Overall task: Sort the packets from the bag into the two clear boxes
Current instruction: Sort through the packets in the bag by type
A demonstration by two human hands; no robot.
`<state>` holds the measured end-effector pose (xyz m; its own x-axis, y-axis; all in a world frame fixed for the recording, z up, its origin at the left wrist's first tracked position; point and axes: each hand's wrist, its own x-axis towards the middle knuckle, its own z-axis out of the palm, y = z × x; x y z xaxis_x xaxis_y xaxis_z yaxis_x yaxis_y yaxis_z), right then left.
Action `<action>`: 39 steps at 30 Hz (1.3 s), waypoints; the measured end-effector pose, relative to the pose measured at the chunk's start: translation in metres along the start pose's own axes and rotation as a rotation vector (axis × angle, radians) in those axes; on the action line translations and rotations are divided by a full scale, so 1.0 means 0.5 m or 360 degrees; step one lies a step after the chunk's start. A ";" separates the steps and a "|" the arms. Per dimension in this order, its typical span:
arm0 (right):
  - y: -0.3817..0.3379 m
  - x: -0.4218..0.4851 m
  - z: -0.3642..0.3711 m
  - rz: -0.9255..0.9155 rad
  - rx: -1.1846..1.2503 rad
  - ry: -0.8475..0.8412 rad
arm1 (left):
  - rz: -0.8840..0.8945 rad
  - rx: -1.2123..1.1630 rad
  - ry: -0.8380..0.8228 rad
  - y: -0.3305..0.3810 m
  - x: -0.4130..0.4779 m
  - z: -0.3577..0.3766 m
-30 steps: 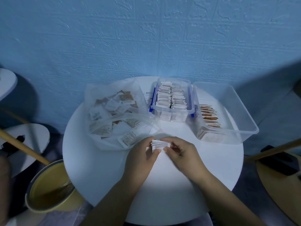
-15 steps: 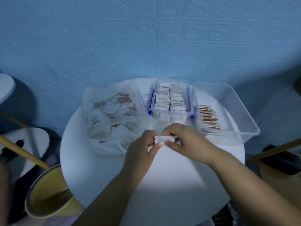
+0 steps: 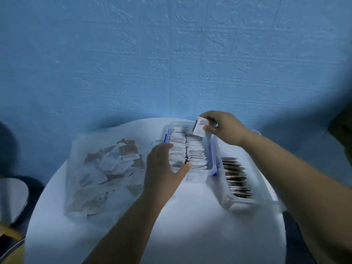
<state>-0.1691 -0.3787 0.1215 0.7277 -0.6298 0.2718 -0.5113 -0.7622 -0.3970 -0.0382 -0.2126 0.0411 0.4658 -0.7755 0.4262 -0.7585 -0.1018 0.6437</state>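
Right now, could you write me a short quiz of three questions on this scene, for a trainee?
1. True or false: the right hand holds white packets over the small box.
2. Fill in: the bag lies to the ___ of the small box.
3. The row of brown packets stands in: A the bag, B the small box, C the big box.
Key: 1 true; 2 left; 3 C.
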 end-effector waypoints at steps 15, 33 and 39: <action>0.062 0.134 0.082 0.0016 -0.0590 -0.0227 | -0.0193 -0.0366 0.0005 -0.026 -0.008 0.044; 0.069 0.165 0.066 0.0046 -0.0295 -0.0625 | -0.0220 -0.0383 -0.0007 -0.022 -0.015 0.042; 0.070 0.160 0.072 0.0027 -0.0286 -0.0608 | -0.0240 -0.0369 -0.0016 -0.017 -0.015 0.038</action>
<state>-0.1123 -0.4505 0.0976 0.8185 -0.5672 -0.0913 -0.5715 -0.7877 -0.2300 -0.0440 -0.2180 0.0203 0.5601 -0.7686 0.3091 -0.5559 -0.0720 0.8281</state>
